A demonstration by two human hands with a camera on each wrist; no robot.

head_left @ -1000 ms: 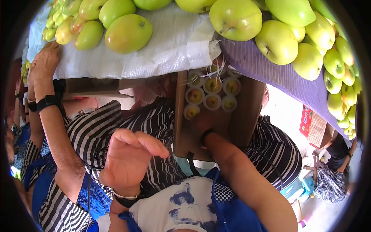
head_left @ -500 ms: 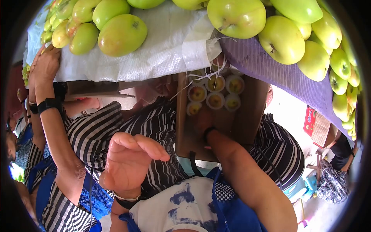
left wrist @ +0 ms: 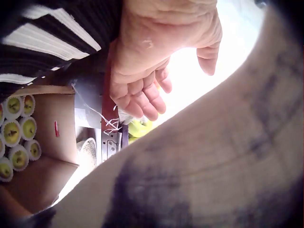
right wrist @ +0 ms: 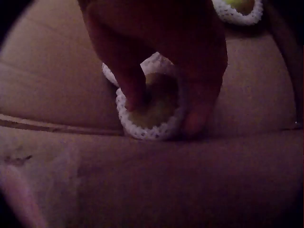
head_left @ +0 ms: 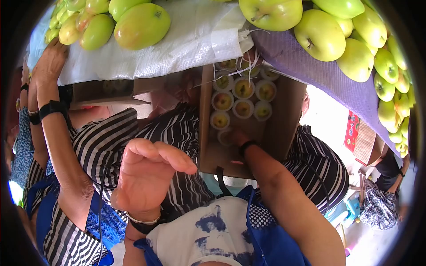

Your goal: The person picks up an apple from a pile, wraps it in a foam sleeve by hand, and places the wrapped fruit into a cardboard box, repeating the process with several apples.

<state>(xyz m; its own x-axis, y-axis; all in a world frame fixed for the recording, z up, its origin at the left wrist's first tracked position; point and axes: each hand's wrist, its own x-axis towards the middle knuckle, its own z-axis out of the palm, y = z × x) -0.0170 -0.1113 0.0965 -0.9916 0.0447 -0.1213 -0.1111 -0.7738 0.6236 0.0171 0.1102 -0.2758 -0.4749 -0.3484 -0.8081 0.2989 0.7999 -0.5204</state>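
Note:
Inside a cardboard box, my right hand grips a fruit in a white foam net near the lower left of the netted fruits. Up close in the right wrist view, the thumb and fingers of the right hand are round the rim of that netted fruit, which rests on the cardboard. My left hand is raised left of the box, fingers loosely bent, holding nothing. The left wrist view shows the left hand with relaxed fingers, the box to its left.
Large green fruits lie on a purple cloth and a white woven sheet above the box. Loose white strings hang over the box's far end. People in striped clothes stand close by at left; a red carton is at right.
The netted fruit at my right hand has come into view below the others, where the hand covered that spot before. My left hand stays raised. The head view has shifted slightly.

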